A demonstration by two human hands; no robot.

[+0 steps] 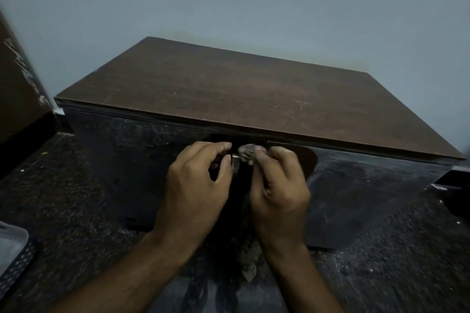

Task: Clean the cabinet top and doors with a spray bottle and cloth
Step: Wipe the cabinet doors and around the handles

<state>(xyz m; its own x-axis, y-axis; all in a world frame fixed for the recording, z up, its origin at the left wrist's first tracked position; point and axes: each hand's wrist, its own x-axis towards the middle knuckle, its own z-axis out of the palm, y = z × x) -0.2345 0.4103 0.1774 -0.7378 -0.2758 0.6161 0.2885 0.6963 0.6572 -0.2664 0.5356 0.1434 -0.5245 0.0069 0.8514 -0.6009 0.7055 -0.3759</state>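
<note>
Both hands meet at the door seam: right hand (279, 185) fingers pinch cloth (246, 154), left hand (195, 183) fingers curl at door edge (235, 162). Doors look mid-wipe; rubbing along the seam is probably needed next.

Counted: one cabinet (244, 89), two doors (132, 160) (both dark), one cloth (246, 154), two hands (195, 185), one container (10, 239).

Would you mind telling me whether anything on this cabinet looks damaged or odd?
The cabinet top shows pale scratches near its right front, and the dark doors look streaked and dusty. Nothing looks spilled or askew.
</note>
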